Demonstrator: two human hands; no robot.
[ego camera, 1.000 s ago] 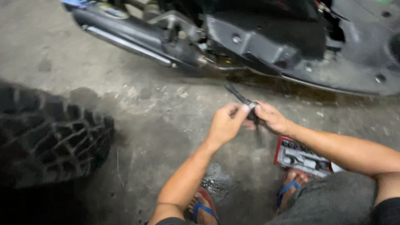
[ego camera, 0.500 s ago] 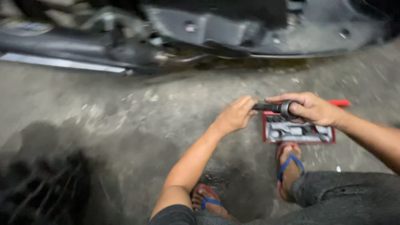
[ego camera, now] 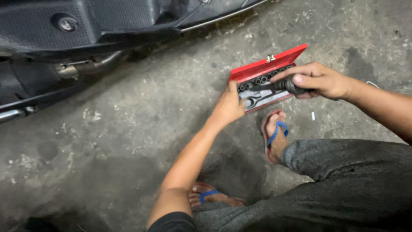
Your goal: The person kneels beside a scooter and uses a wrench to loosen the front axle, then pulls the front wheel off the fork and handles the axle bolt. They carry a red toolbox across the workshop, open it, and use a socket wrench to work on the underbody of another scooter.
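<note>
Fingers (ego camera: 286, 75) grip black ratchet handle (ego camera: 286, 85) over red socket case (ego camera: 268, 65).

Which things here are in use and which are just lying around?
In use:
- left hand, reaching into the red socket case
- right hand, gripping the dark tool handle over the case
- sockets in the case

Lying about:
- scooter underside
- small white scrap on the concrete floor

An open, flat red socket case (ego camera: 266, 81) lies on the concrete floor (ego camera: 128, 129), its lid raised.
</note>
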